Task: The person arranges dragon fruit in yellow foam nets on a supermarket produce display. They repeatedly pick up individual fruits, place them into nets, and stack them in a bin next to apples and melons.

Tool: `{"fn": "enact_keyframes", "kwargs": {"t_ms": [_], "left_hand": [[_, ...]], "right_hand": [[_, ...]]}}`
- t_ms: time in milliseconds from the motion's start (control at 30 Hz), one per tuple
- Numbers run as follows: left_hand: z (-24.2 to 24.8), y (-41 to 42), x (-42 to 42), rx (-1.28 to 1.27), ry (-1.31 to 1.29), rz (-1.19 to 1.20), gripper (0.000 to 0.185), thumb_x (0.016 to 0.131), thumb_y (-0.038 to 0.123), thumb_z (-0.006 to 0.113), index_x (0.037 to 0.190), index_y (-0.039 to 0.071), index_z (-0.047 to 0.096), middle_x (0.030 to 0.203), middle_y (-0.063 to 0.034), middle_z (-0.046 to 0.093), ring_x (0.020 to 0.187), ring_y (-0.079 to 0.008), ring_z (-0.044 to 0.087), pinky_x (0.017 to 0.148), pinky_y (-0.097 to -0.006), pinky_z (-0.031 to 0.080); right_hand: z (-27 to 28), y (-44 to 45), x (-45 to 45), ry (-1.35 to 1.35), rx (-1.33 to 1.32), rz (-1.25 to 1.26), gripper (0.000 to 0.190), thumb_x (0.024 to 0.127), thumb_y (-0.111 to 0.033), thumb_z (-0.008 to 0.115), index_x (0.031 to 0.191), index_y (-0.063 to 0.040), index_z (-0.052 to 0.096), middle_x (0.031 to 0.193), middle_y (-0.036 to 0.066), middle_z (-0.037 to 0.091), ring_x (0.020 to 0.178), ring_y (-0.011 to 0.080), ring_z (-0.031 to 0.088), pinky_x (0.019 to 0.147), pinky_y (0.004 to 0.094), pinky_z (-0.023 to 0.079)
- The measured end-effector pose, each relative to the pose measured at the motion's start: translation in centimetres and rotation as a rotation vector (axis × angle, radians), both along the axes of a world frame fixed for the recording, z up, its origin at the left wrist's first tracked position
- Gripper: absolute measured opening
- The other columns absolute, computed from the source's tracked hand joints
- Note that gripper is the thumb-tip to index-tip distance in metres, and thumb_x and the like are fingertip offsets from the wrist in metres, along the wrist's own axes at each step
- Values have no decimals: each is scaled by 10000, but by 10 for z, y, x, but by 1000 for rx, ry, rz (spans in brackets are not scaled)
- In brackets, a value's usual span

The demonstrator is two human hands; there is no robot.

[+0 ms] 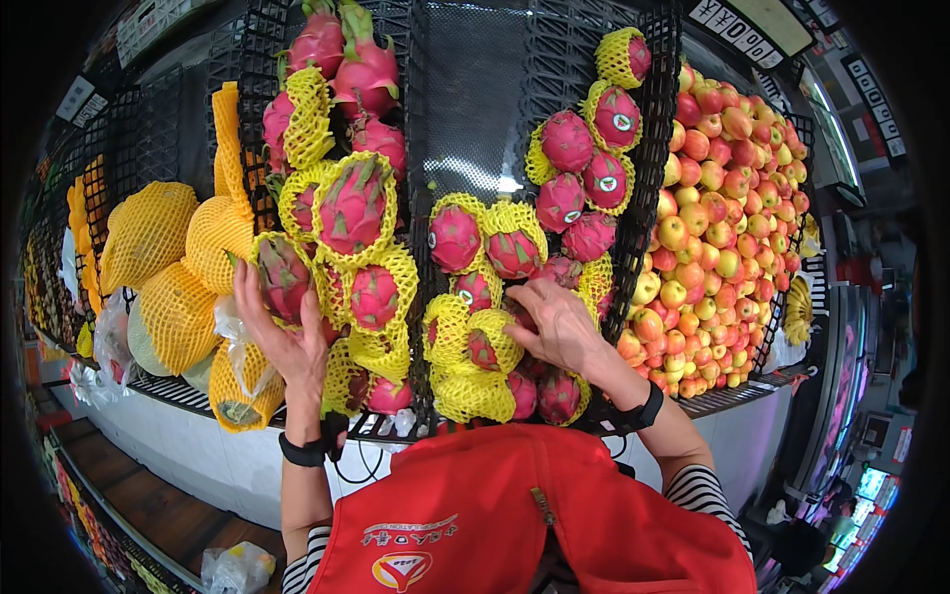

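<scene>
My left hand (289,330) cups the lower end of a pink dragon fruit (283,276) in a yellow foam net, fingers on its left side and thumb on its right. This fruit is at the left edge of the left dragon fruit bin. Over the right bin, my right hand (558,321) curls its thumb and fingers around a dark red dragon fruit (522,313), mostly hidden by the hand. Just left of those fingers lies a small netted dragon fruit (484,347). Another netted dragon fruit (513,249) sits above them.
A black mesh divider (417,148) separates the two bins. Red-yellow apples (712,223) are heaped at right. Netted melons (178,319) and a clear plastic bag (241,338) lie at left. Price signs (738,31) stand at the back. A bagged item (237,568) rests on a lower wooden shelf.
</scene>
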State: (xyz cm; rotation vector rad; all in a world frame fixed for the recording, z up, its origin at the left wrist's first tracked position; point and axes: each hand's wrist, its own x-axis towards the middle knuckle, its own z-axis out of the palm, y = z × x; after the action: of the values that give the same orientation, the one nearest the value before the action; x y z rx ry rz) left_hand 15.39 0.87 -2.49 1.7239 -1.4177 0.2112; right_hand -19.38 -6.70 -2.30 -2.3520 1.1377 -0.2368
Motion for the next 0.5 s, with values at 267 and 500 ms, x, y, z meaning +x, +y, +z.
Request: {"fn": "enact_keyframes", "kwargs": {"t_ms": [267,500], "left_hand": [[-4,16,-72,47,7,-409,576,860,99,735,1398,60,533,1468,-218,500,1377,-446,460,1141,-525,363],[-22,22,-110,300,149,-610,513,851,84,753,1336,49,590,1385,-182,556,1287,-376,542,1113,-510,414]], "right_hand": [[-32,36,8,-58,111,-11,851,781,-422,846,1415,10,479,1114,229,616,1059,410,628,890,471,529],[-53,42,20,-16,134,-99,944,714,-355,889,1463,-18,424,1137,241,602,1064,429,620,885,485,539]]}}
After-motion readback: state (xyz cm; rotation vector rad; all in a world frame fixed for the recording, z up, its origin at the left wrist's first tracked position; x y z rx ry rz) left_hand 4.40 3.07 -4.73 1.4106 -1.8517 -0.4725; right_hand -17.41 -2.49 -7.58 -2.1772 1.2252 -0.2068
